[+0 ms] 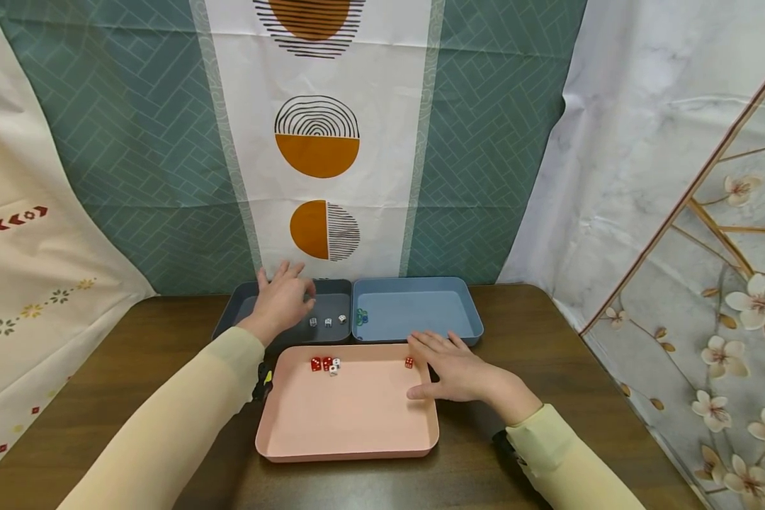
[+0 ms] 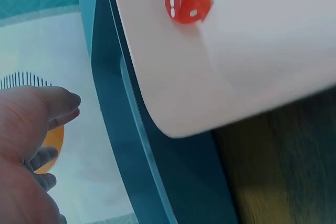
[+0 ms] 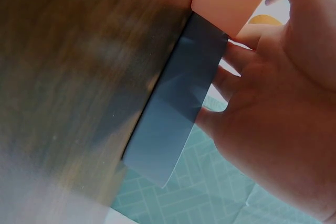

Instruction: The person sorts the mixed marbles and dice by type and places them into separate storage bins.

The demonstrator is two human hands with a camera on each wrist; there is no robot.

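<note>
Head view, supported by both wrist views: my left hand [image 1: 282, 301] is hovering over the dark tray [image 1: 333, 294], its fingers standing loosely bent, with no die showing between them; my right hand [image 1: 449, 367] is extending over the right rim of the pink tray [image 1: 350, 418], its fingers lying nearly straight, the thumb spreading apart from them and gripping nothing visible. One red die [image 1: 409, 363] is lying just beside these right fingers, near the tray's far right corner; whether a fingertip is touching it, I cannot tell. Two more red dice [image 1: 316, 364] and two white dice [image 1: 333, 370] are sitting together near the far left corner. Behind, the dark tray is holding small pale dice [image 1: 328, 322], and the adjoining blue tray [image 1: 421, 304] is holding a cluster of green and blue dice [image 1: 362, 316]; all three trays are resting on the desk [image 1: 510, 340]. For a clean pick, I am judging that thumb and forefinger should be closing on opposite faces of the lone die, the palm clearing the rim; releasing low should be limiting any bounce or roll.
</note>
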